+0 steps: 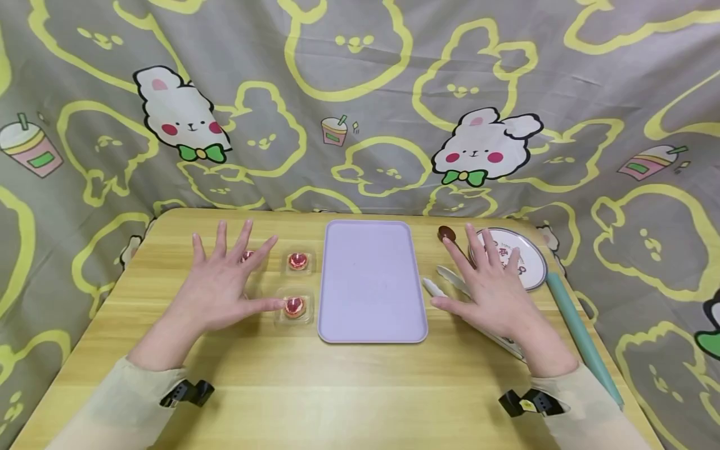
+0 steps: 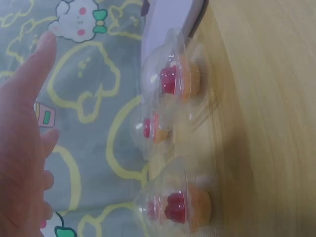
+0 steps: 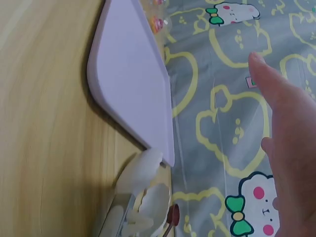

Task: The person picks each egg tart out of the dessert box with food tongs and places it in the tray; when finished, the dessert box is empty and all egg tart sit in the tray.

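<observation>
head view: tongs (image 1: 452, 279) beneath right hand (image 1: 495, 292)

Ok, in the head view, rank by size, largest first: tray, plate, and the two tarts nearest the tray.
1. Tray
2. Plate, partly hidden by the right hand
3. Near tart and far tart: too alike to rank, and the near one is closer to the camera.

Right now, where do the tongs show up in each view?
Head: tongs right of the tray, partly hidden by the right hand.
Left wrist: not in it.
Right wrist: tongs near the bottom, left of centre, below the tray.
Shared landmark: the pale purple tray, cut off by the top edge in both wrist views.
</observation>
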A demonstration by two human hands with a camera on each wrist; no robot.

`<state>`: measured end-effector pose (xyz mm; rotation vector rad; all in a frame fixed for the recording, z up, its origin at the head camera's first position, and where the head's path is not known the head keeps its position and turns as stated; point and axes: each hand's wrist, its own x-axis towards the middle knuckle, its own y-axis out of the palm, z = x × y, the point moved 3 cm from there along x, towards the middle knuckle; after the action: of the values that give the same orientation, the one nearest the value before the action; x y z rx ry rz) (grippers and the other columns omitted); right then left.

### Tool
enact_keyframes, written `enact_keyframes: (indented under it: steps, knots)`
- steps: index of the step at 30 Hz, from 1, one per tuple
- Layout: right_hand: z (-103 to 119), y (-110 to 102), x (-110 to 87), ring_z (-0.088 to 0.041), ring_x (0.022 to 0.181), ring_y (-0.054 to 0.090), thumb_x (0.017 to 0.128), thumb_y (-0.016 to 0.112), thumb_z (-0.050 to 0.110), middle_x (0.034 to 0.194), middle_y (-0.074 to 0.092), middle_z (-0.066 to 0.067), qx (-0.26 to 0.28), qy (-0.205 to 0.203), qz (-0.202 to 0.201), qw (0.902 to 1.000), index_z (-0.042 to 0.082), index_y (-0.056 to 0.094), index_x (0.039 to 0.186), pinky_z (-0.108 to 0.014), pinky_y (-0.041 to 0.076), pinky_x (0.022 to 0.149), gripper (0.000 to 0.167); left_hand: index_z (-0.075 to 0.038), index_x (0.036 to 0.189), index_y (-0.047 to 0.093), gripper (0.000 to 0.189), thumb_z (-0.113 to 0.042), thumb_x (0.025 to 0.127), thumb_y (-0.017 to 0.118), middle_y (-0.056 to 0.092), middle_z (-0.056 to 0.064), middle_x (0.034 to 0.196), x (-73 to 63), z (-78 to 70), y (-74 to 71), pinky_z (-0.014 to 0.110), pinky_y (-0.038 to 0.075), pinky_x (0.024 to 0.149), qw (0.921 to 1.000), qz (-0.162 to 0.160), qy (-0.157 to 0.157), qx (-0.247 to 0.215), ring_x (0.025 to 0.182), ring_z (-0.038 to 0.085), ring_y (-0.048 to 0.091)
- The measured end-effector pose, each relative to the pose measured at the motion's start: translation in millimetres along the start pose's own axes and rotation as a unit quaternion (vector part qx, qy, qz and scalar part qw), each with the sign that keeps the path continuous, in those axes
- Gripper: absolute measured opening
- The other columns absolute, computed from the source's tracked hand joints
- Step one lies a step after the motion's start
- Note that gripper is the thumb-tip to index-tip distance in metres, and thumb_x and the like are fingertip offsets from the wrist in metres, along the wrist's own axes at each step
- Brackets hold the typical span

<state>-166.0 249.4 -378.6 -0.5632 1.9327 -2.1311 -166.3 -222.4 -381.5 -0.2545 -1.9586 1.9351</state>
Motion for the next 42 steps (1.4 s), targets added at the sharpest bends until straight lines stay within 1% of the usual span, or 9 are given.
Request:
enact_keyframes:
  steps: [4, 9, 15, 20, 23, 26, 29, 34, 42]
  knots:
    - [7.7, -2.0, 1.7, -0.039, 0.160, -0.008, 0.091, 0.061, 0.078, 0.177, -0.012, -0.010, 0.015, -0.014, -0.011, 0.9997, 0.027, 0.017, 0.172, -0.088, 0.001, 0.109, 0.105, -0.031, 0.170, 0.022, 0.115, -0.095, 0.080, 0.053, 0.003, 0.015, 0.176, -4.2, 1.0, -3.0, 0.081, -0.013, 0.111, 1.0000, -0.006, 0.002, 0.000, 0.155, 0.053, -0.003]
    - [20.4, -4.9, 6.0, -0.038, 0.161, 0.002, 0.089, 0.065, 0.078, 0.177, -0.006, -0.007, 0.040, -0.040, -0.037, 0.9977, 0.024, 0.026, 0.170, -0.082, 0.015, 0.114, 0.105, -0.024, 0.167, 0.036, 0.112, -0.093, 0.081, 0.055, 0.016, 0.012, 0.175, -9.0, -0.2, -8.0, 0.083, -0.002, 0.113, 0.9996, -0.026, 0.009, -0.009, 0.158, 0.048, 0.011]
    - [39.5, -6.8, 12.4, -0.045, 0.156, 0.021, 0.089, 0.072, 0.071, 0.177, 0.004, -0.011, 0.084, -0.078, -0.065, 0.9913, 0.022, 0.033, 0.167, -0.078, 0.026, 0.113, 0.100, -0.013, 0.151, 0.061, 0.096, -0.081, 0.083, 0.067, 0.046, 0.013, 0.163, -14.2, -1.3, -12.5, 0.075, 0.018, 0.118, 0.9950, -0.087, 0.026, -0.042, 0.150, 0.041, 0.040]
    - [55.5, -6.9, 18.4, -0.044, 0.154, 0.028, 0.089, 0.076, 0.063, 0.176, 0.010, -0.010, 0.131, -0.111, -0.081, 0.9819, 0.021, 0.038, 0.165, -0.074, 0.028, 0.115, 0.095, -0.011, 0.139, 0.071, 0.082, -0.071, 0.083, 0.076, 0.063, 0.012, 0.147, -18.8, -1.2, -12.8, 0.066, 0.041, 0.110, 0.9881, -0.128, 0.031, -0.079, 0.133, 0.040, 0.058]
    - [64.9, -6.2, 22.9, -0.041, 0.153, 0.030, 0.089, 0.079, 0.059, 0.175, 0.015, -0.010, 0.159, -0.135, -0.089, 0.9740, 0.020, 0.040, 0.164, -0.068, 0.030, 0.117, 0.093, -0.009, 0.139, 0.070, 0.078, -0.066, 0.085, 0.079, 0.065, 0.014, 0.143, -22.4, -1.3, -11.3, 0.064, 0.047, 0.105, 0.9849, -0.129, 0.023, -0.113, 0.129, 0.043, 0.060]
    - [72.9, -4.4, 26.9, -0.038, 0.151, 0.036, 0.090, 0.080, 0.056, 0.175, 0.017, -0.008, 0.187, -0.148, -0.087, 0.9672, 0.020, 0.041, 0.163, -0.063, 0.036, 0.116, 0.090, -0.008, 0.144, 0.066, 0.080, -0.062, 0.087, 0.081, 0.063, 0.016, 0.145, -26.0, -1.8, -7.8, 0.066, 0.045, 0.106, 0.9810, -0.109, 0.004, -0.160, 0.132, 0.046, 0.057]
    - [79.6, 0.0, 31.3, -0.036, 0.149, 0.040, 0.092, 0.079, 0.055, 0.174, 0.018, -0.004, 0.221, -0.148, -0.073, 0.9613, 0.022, 0.042, 0.163, -0.060, 0.042, 0.113, 0.086, -0.007, 0.151, 0.058, 0.085, -0.058, 0.087, 0.084, 0.060, 0.018, 0.148, -29.3, -2.3, -1.1, 0.067, 0.042, 0.110, 0.9715, -0.084, -0.018, -0.221, 0.135, 0.047, 0.054]
    - [89.8, 9.9, 39.3, -0.029, 0.149, 0.040, 0.094, 0.079, 0.051, 0.172, 0.023, 0.002, 0.283, -0.150, -0.043, 0.9464, 0.025, 0.044, 0.161, -0.057, 0.042, 0.114, 0.080, -0.004, 0.155, 0.051, 0.096, -0.053, 0.083, 0.089, 0.058, 0.021, 0.149, -33.7, -7.0, 12.9, 0.062, 0.049, 0.106, 0.9482, -0.064, -0.037, -0.309, 0.130, 0.046, 0.058]
    - [107.8, 23.6, 51.8, -0.024, 0.152, 0.035, 0.094, 0.082, 0.039, 0.166, 0.035, 0.000, 0.334, -0.182, -0.022, 0.9245, 0.019, 0.046, 0.159, -0.054, 0.036, 0.119, 0.077, 0.000, 0.155, 0.047, 0.102, -0.040, 0.077, 0.098, 0.055, 0.023, 0.151, -38.5, -19.3, 31.4, 0.054, 0.053, 0.104, 0.9226, -0.032, -0.059, -0.380, 0.130, 0.044, 0.060]
